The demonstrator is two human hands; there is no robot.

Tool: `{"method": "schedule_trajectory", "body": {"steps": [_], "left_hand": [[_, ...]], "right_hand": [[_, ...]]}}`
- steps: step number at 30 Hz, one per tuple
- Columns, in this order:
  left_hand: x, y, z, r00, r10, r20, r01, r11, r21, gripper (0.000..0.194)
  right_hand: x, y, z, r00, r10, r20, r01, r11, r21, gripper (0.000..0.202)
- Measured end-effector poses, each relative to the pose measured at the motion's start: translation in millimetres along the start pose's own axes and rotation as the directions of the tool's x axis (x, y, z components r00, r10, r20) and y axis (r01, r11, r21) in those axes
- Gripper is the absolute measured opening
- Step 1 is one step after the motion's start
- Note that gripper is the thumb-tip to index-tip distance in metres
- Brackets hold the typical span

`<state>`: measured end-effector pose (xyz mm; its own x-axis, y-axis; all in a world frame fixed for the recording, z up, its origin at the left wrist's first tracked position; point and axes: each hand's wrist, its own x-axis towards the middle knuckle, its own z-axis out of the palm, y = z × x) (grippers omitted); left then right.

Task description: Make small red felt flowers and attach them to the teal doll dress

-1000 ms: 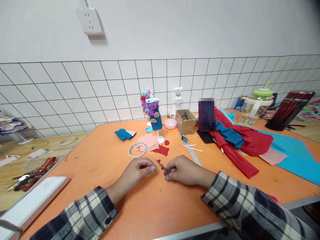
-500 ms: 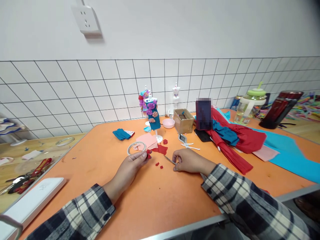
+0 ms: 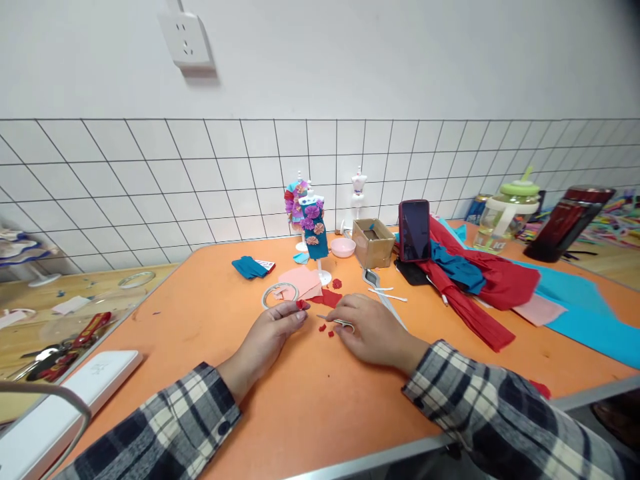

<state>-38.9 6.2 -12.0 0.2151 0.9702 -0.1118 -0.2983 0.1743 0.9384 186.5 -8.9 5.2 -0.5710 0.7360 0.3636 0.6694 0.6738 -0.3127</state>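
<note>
My left hand (image 3: pixel 267 340) is closed, with a small folded piece of red crepe paper (image 3: pixel 301 305) pinched between thumb and fingers. Small scissors (image 3: pixel 345 325) are in my right hand (image 3: pixel 377 330), their tips pointing left toward the red piece, a short gap away. Two little red scraps (image 3: pixel 331 335) lie on the table between my hands. Just beyond them is a flat red paper sheet (image 3: pixel 327 297), beside pink paper (image 3: pixel 303 279) and a clear ring (image 3: pixel 264 298). A small mannequin (image 3: pixel 314 233) in a blue dress with purple and peach paper flowers stands behind.
Farther back are a pink bowl (image 3: pixel 343 248), a cardboard box (image 3: pixel 373 244) and an upright phone (image 3: pixel 415 230). Red and blue crepe paper (image 3: pixel 500 277), a bottle (image 3: pixel 505 217) and a dark flask (image 3: pixel 570 223) occupy the right. A white power bank (image 3: pixel 95 387) lies front left.
My right hand has moved left with the scissors, bringing them closer to the red piece. My left hand has turned slightly and still holds that piece. The view has shifted a little.
</note>
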Motion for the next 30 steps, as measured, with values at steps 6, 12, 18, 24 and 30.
{"method": "schedule_trajectory", "body": {"steps": [6, 12, 18, 24, 30], "left_hand": [[1, -1, -0.7, 1.0, 0.006, 0.017, -0.006, 1.0, 0.021, 0.026], [0, 0, 0.9, 1.0, 0.0, 0.009, -0.001, 0.998, 0.063, 0.025], [2, -3, 2.4, 1.0, 0.003, -0.03, 0.002, 0.984, 0.176, 0.029], [3, -3, 7.3, 0.996, 0.008, -0.087, 0.014, 0.97, 0.242, 0.031], [3, -3, 2.7, 0.995, 0.0, -0.102, 0.022, 0.976, 0.216, 0.052]], "right_hand": [[10, 13, 19, 0.977, -0.126, 0.174, 0.133, 0.991, -0.028, 0.031], [22, 13, 32, 0.968, -0.058, 0.244, 0.087, 0.99, -0.107, 0.019], [55, 56, -18, 0.958, 0.154, -0.24, -0.184, 0.977, -0.109, 0.023], [84, 129, -51, 0.711, 0.402, -0.577, -0.589, 0.789, -0.176, 0.031], [80, 147, -43, 0.749, 0.403, -0.526, -0.627, 0.689, -0.364, 0.034]]}}
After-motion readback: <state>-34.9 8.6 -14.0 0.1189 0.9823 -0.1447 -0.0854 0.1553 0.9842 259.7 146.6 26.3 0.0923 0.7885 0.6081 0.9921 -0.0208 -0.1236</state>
